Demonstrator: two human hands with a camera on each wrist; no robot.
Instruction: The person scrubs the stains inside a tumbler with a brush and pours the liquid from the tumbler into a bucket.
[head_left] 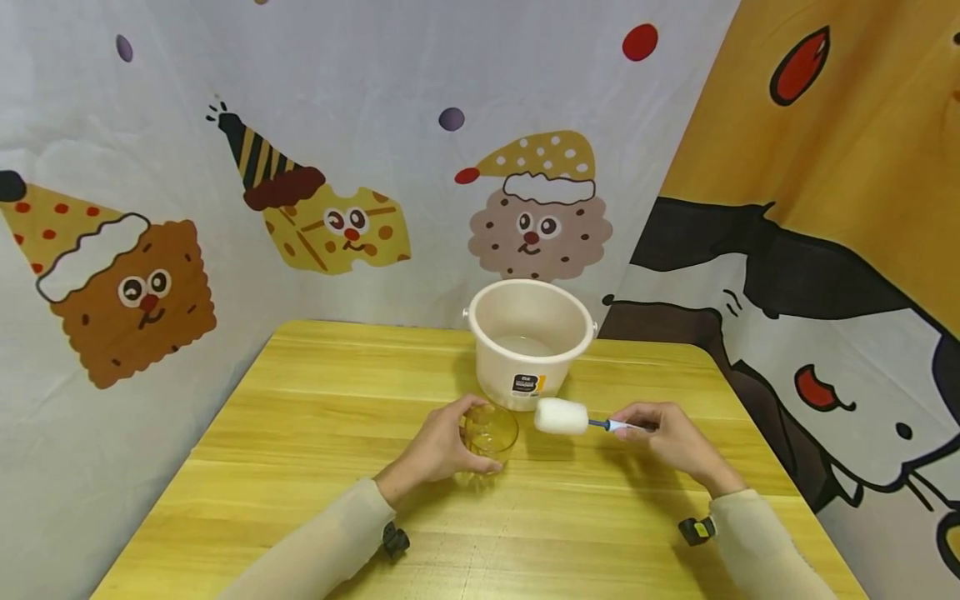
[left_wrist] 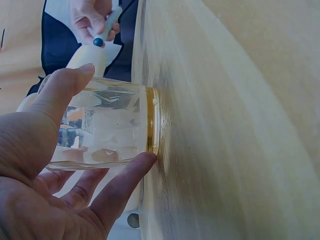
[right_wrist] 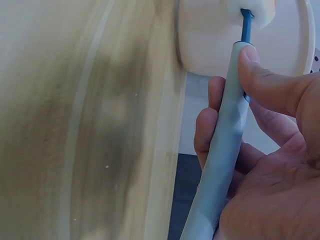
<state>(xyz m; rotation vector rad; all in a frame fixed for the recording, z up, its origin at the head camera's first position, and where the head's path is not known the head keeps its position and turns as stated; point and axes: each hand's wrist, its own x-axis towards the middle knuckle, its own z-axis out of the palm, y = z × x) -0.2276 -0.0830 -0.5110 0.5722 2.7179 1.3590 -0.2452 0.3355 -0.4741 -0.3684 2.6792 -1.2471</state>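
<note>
A clear amber-tinted drinking glass (head_left: 491, 433) stands upright on the table, its base close against the wood in the left wrist view. My left hand (head_left: 444, 442) grips its side, thumb and fingers (left_wrist: 125, 187) on opposite walls. My right hand (head_left: 667, 432) holds a sponge cup brush by its pale handle (right_wrist: 220, 135), thumb laid along it. The brush's white sponge head (head_left: 561, 416) points left toward the glass, apart from it and in front of the bucket. A short blue neck (right_wrist: 246, 27) joins head and handle.
A cream-coloured bucket (head_left: 498, 367) with a label stands behind the glass and brush, near the table's back edge. The wooden table (head_left: 300, 400) meets a cloth backdrop (head_left: 420, 67) printed with cartoon figures.
</note>
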